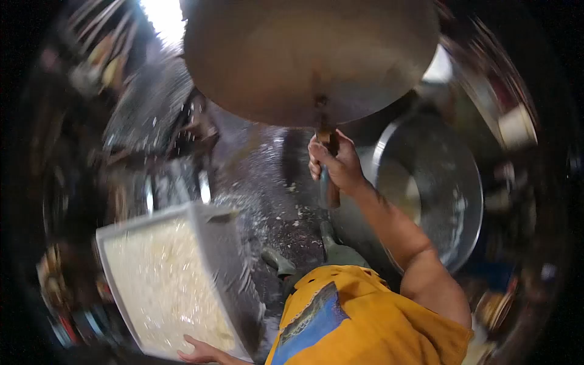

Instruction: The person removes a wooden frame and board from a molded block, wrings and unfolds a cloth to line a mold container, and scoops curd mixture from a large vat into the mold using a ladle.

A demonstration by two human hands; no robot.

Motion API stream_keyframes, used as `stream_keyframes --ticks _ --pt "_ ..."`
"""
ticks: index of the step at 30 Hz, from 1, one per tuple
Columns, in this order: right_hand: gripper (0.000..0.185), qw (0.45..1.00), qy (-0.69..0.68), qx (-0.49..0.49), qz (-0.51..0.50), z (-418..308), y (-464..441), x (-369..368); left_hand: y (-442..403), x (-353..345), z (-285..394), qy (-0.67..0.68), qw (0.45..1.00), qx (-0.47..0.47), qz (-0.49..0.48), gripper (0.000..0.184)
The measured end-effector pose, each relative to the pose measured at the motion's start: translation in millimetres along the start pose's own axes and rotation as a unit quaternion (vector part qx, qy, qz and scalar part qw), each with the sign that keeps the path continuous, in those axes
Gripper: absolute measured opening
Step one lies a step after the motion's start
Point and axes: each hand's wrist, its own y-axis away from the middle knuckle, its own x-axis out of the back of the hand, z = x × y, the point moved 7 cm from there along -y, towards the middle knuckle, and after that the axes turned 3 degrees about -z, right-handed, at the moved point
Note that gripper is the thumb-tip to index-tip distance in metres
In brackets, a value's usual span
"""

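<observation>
My right hand (334,161) is closed round the handle of a large round metal pan (310,61). The pan is raised in front of me and fills the top centre of the view. At the lower left, my left hand (198,351) has its fingers apart at the near edge of a white rectangular tub (237,261). Pale, wet, lumpy stuff (164,280) fills the tub. Nothing shows between the fingers of my left hand.
A big round metal basin (450,201) stands to the right, with some pale liquid inside. The floor (274,176) is wet and spotted with white bits. Blurred items line both sides, among them a pale round container (517,128) at the right.
</observation>
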Motion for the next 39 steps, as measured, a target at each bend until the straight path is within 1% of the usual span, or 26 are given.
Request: stream_keyframes --ticks 1,2,3,5,6,7,9,11,13,14,15,16,17,18,19,21,23,25,26,27,28,30,32,34,37,39 --pt "0.018 0.998 -0.017 -0.055 0.035 2.0 16.5 56.7 14.3 16.5 71.0 0.062 0.993 -0.100 0.016 0.067" --pt "0.018 0.991 -0.043 -0.105 0.070 -0.2 46.0 119.5 32.5 9.0 113.7 0.040 0.979 -0.191 0.056 0.067" --pt "0.018 0.980 -0.076 -0.159 0.097 7.5 75.8 174.0 54.6 -1.4 160.4 0.139 0.959 -0.245 0.005 0.065" --pt "0.021 0.924 -0.118 -0.248 0.266 28.5 145.8 280.5 125.3 0.4 275.9 0.310 0.880 -0.343 -0.111 0.063" --pt "0.025 0.920 -0.139 -0.245 0.271 48.4 171.8 332.4 178.5 11.5 342.8 0.287 0.847 -0.393 -0.213 0.063" --pt "0.021 0.900 -0.082 -0.248 0.349 70.3 201.2 382.0 234.5 24.1 396.0 0.250 0.808 -0.435 -0.310 0.062" --pt "0.020 0.831 -0.036 -0.267 0.487 117.6 268.5 469.3 347.8 25.7 456.2 0.268 0.691 -0.520 -0.425 0.067" --pt "0.019 0.767 -0.011 -0.270 0.583 163.3 317.1 543.3 460.7 36.9 498.1 0.250 0.572 -0.618 -0.477 0.069" --pt "0.037 0.697 0.058 -0.346 0.626 233.0 376.7 617.9 555.1 44.1 520.4 0.163 0.521 -0.661 -0.514 0.072" --pt "0.043 0.622 0.191 -0.399 0.646 252.6 401.1 646.4 592.7 40.4 524.8 0.185 0.479 -0.663 -0.544 0.077" --pt "0.048 0.535 0.319 -0.447 0.642 250.2 409.4 662.9 623.6 27.1 525.8 0.158 0.466 -0.654 -0.575 0.085" --pt "0.054 0.548 0.209 -0.454 0.670 264.0 418.6 673.6 640.9 18.2 529.0 0.140 0.473 -0.644 -0.584 0.084" --pt "0.054 0.542 0.209 -0.460 0.671 281.5 428.5 687.8 665.0 7.9 525.9 0.121 0.481 -0.636 -0.591 0.083" --pt "0.055 0.537 0.212 -0.465 0.672 303.4 436.0 703.5 674.9 -17.1 513.4 0.124 0.515 -0.506 -0.681 0.082" --pt "0.055 0.532 0.216 -0.471 0.670 326.8 442.5 714.3 679.1 -28.9 515.4 0.116 0.554 -0.532 -0.629 0.077" --pt "0.040 0.543 0.204 -0.483 0.656 377.1 454.2 730.3 687.7 -26.6 518.2 0.060 0.639 -0.575 -0.508 0.072" --pt "0.030 0.542 0.208 -0.498 0.644 410.3 454.9 739.2 691.4 -29.4 514.0 0.107 0.625 -0.540 -0.554 0.067" --pt "0.024 0.617 0.234 -0.456 0.598 465.5 457.1 735.9 697.0 -25.2 514.1 0.101 0.658 -0.531 -0.525 0.065" --pt "0.023 0.660 0.254 -0.429 0.562 485.9 454.7 728.9 687.8 -25.1 512.9 0.054 0.698 -0.562 -0.440 0.064" --pt "0.022 0.700 0.274 -0.399 0.525 511.9 456.7 721.0 685.7 -27.6 513.5 0.064 0.674 -0.590 -0.440 0.063" --pt "0.022 0.714 0.352 -0.453 0.401 585.6 473.4 700.3 673.4 -38.4 508.9 0.078 0.667 -0.569 -0.475 0.069" --pt "0.025 0.791 0.300 -0.390 0.363 592.4 461.4 667.3 655.6 -47.9 505.7 0.069 0.665 -0.556 -0.494 0.075" --pt "0.026 0.824 0.242 -0.417 0.296 618.2 460.4 628.6 646.8 -47.5 507.5 0.028 0.673 -0.574 -0.465 0.073" --pt "0.027 0.805 0.181 -0.531 0.193 702.6 491.0 564.5 637.6 -50.9 508.0 0.037 0.664 -0.582 -0.467 0.071" --pt "0.028 0.774 -0.055 -0.595 0.208 638.6 489.4 534.0 641.1 -47.8 510.3 0.018 0.664 -0.610 -0.433 0.070" --pt "0.031 0.783 -0.128 -0.571 0.212 606.9 487.4 513.6 654.4 -41.1 510.6 0.030 0.670 -0.609 -0.423 0.066"
